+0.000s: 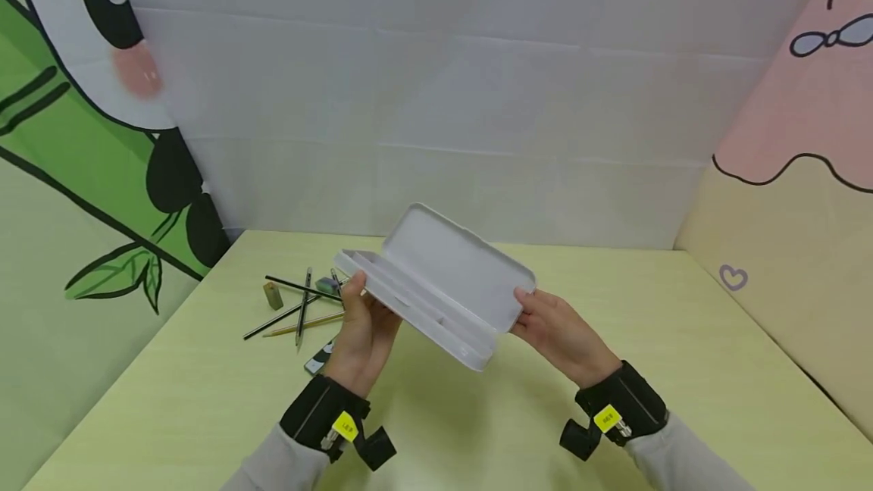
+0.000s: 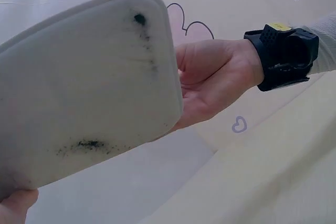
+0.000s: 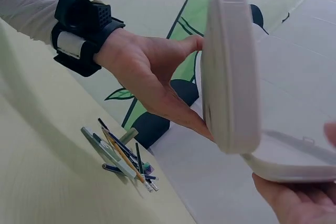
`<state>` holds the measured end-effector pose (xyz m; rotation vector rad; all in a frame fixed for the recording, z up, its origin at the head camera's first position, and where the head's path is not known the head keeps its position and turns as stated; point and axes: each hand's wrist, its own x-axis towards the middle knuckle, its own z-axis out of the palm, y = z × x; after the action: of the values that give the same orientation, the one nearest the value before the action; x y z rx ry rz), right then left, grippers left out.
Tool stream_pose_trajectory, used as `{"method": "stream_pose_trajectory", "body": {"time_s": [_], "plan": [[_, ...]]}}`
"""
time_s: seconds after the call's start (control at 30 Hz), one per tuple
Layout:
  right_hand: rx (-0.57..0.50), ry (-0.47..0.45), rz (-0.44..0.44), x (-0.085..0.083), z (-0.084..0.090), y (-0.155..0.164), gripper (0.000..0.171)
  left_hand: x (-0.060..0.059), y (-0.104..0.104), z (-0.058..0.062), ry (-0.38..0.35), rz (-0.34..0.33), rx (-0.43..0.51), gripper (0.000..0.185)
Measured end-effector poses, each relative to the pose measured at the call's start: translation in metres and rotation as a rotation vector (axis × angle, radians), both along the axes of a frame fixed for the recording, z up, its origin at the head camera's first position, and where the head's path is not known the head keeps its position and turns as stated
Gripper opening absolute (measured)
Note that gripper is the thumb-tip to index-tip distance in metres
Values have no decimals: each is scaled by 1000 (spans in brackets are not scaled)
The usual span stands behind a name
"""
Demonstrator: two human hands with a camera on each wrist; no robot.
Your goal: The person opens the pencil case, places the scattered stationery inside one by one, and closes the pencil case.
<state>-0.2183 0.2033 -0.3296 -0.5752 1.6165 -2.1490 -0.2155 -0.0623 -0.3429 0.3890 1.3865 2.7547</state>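
A white plastic pencil case (image 1: 439, 290) is held tilted above the table, its lid (image 1: 460, 264) swung back. Plain white insides show in the head view. My left hand (image 1: 364, 336) grips the tray part at its left end, thumb on the near edge. At the other end, my right hand (image 1: 562, 336) pinches the lid's corner between thumb and fingers. Dark smudges mark the outer face of the case (image 2: 94, 87) in the left wrist view. From the right wrist, the left hand (image 3: 149, 74) spans the case's end wall (image 3: 233, 72).
Several pencils (image 1: 300, 313) lie crossed on the table (image 1: 546, 430), left of my left hand. Among them are an olive block (image 1: 273, 295) and a greenish block (image 1: 327, 286). A black-and-white piece (image 1: 318, 358) is partly behind the left wrist. Cartoon-printed cloth walls (image 1: 443, 97) surround the table.
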Motion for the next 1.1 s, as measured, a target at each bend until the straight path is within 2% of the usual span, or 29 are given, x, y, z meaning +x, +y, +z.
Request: {"method": "stream_pose_trajectory", "body": {"time_s": [0.1, 0.23, 0.37, 0.53, 0.63, 0.7, 0.8, 0.9, 1.0, 1.1], "plan": [[97, -48, -124, 0, 1, -6, 49, 1, 4, 2, -16, 37, 47, 63], [111, -84, -202, -1, 3, -9, 52, 2, 7, 2, 13, 48, 60, 57], [130, -90, -245, -2, 5, -7, 49, 3, 4, 0, 48, -25, 33, 63], [158, -82, -235, -6, 7, 2, 50, 1, -9, -6, 69, -152, -20, 75], [159, -83, -224, -8, 8, 8, 49, 0, -20, -6, 58, -175, -108, 72], [159, -92, -216, -10, 9, 13, 46, -3, -28, -3, 15, -176, -181, 72], [161, -113, -212, -14, 9, 19, 39, -11, -43, 3, -100, -194, -231, 79], [166, -122, -197, -20, 9, 25, 36, -27, -60, 12, -191, -235, -280, 86], [168, -127, -162, -25, 8, 31, 33, -44, -73, 20, -217, -285, -419, 86], [176, -122, -113, -31, 7, 34, 23, -62, -78, 30, -177, -311, -640, 82]]}}
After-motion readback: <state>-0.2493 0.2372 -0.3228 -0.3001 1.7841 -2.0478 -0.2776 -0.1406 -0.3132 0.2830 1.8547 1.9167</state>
